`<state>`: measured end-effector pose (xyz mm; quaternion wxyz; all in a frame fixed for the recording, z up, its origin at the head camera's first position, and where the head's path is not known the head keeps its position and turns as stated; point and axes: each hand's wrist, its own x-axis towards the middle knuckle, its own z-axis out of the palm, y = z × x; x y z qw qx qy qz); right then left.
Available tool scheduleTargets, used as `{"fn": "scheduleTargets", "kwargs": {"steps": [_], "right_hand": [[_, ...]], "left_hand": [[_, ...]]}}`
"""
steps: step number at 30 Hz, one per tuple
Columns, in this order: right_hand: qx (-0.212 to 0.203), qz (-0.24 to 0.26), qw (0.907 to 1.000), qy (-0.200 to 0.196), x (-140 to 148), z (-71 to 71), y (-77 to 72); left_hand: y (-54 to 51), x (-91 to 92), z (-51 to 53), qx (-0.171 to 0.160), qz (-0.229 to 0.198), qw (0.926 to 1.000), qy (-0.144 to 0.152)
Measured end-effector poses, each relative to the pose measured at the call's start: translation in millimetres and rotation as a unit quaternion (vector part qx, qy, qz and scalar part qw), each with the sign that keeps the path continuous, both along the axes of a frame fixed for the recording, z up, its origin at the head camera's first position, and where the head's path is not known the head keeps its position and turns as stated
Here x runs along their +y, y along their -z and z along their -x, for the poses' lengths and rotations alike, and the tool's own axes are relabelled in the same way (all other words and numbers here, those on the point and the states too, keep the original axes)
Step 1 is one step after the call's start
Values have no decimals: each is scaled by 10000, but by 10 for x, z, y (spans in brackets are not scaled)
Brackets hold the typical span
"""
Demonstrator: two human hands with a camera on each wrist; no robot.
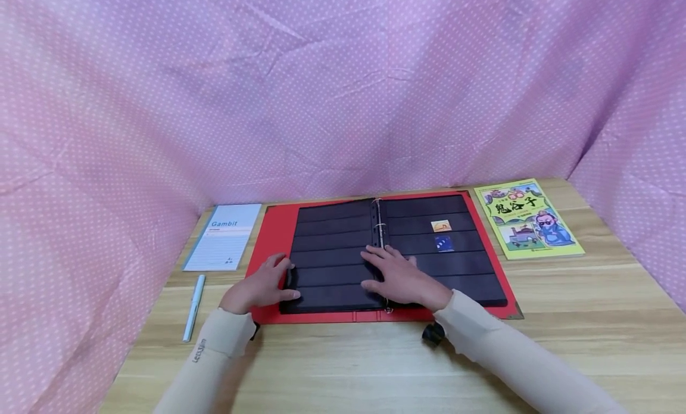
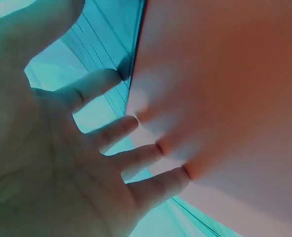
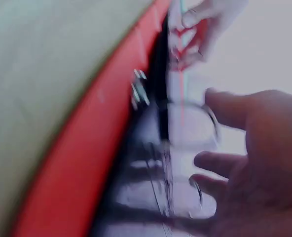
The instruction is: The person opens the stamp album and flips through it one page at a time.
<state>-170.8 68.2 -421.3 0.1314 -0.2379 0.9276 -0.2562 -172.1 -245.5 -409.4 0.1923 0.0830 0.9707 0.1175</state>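
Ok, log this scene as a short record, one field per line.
Binder: red, lying open
Left page: black, in rows
Right page: black, bearing small orange card, small blue card
Left hand: at left page's outer edge
Right hand: near the rings
Left of binder: notebook, pen
Right of binder: book
Surface: wooden table
Backdrop: pink dotted cloth

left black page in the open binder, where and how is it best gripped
Probably pinch the left black page by its outer edge, coming from the left with the left hand: the rings bind its inner edge, while the outer edge lies unbound over the red cover.
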Motion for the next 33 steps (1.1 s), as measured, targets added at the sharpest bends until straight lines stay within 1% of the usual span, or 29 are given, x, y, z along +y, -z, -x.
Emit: {"fn": "scheduleTargets", "kwargs": {"steps": [3,6,8,10,13,15,17,21,27,30,33], "right_hand": [[39,266,9996,110,150,7,-37],[347,248,9982,418,408,1,-43],[519,15,9963,690,627,-6,-48],[589,-349,9929,974,854,-18,-49],[467,-951,9861,1281,1130,-64,-59],[422,-1249,9819,1359,1240,-106,-50],[385,-1390,9800,1374,1294,-145,-45],[311,-1418,9789,1439,1320,-164,-20],[175,-1262,9768,1722,1324,-100,4],[99,-1210,9755,1837,1332,-64,-7],[40,-1307,9739,1854,1332,-35,-27]], "left_hand": [[-1,8,-13,66,-35,10000,33],[3,28,-17,70,16,9999,109],[0,37,-20,52,86,9999,123],[-10,45,-24,23,154,9998,129],[-12,49,-32,11,237,9996,133],[-8,50,-34,3,263,9996,105],[4,48,-32,-3,280,9996,81],[12,48,-39,3,283,9996,68],[5,70,-69,36,351,9992,194],[-7,82,-80,64,366,9991,190],[-14,86,-84,68,382,9991,168]]}}
